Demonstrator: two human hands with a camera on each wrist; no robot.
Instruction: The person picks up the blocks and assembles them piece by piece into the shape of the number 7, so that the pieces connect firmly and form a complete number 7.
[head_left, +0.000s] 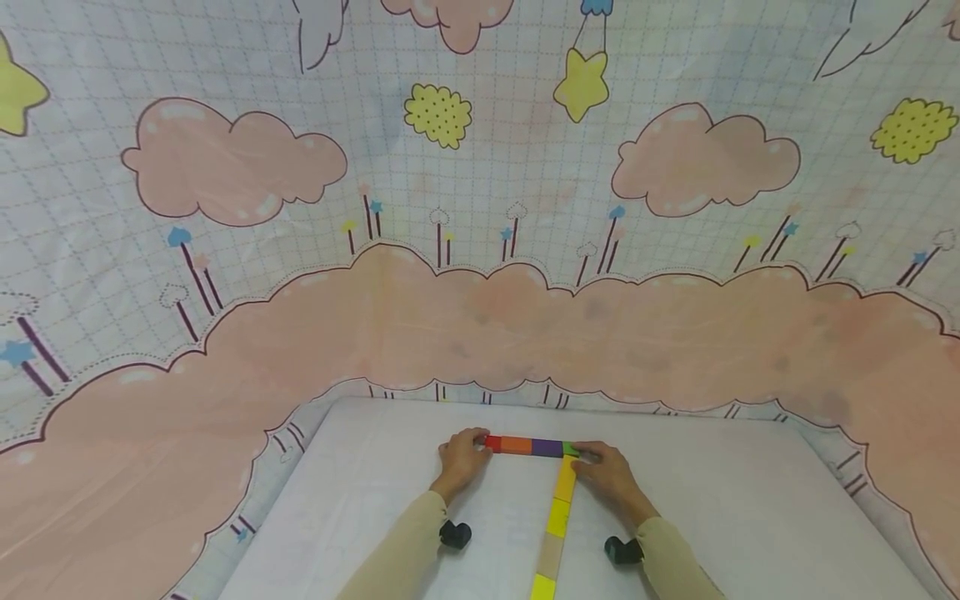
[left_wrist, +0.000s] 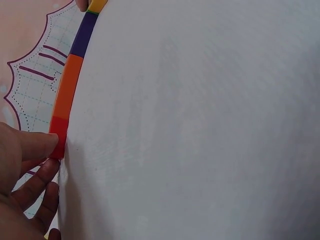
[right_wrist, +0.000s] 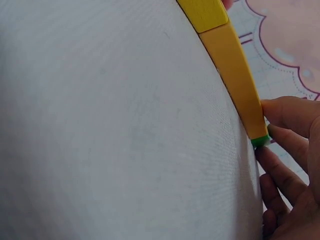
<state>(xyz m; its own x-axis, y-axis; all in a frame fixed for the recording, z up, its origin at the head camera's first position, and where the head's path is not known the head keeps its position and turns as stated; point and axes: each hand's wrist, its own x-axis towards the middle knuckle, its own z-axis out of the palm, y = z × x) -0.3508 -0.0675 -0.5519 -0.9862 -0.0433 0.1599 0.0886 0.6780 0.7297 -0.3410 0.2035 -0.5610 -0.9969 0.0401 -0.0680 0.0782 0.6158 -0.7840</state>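
In the head view a short row of blocks runs left to right: a red block (head_left: 492,443), an orange block (head_left: 517,446), a purple block (head_left: 547,448) and a green block (head_left: 569,448). From the green end, a line of blocks comes toward me: an amber block (head_left: 566,479), a yellow block (head_left: 558,518), a tan block (head_left: 551,556) and another yellow one. My left hand (head_left: 461,458) pinches the red block at its outer end. My right hand (head_left: 611,475) holds the green block at the corner, its thumb (right_wrist: 282,111) against the amber block's side.
A white table (head_left: 712,492) lies beneath the blocks. Behind and around it hangs a patterned cloth (head_left: 480,333) with clouds and stars. Dark wrist devices sit at the left sleeve (head_left: 408,542) and the right sleeve (head_left: 675,558).
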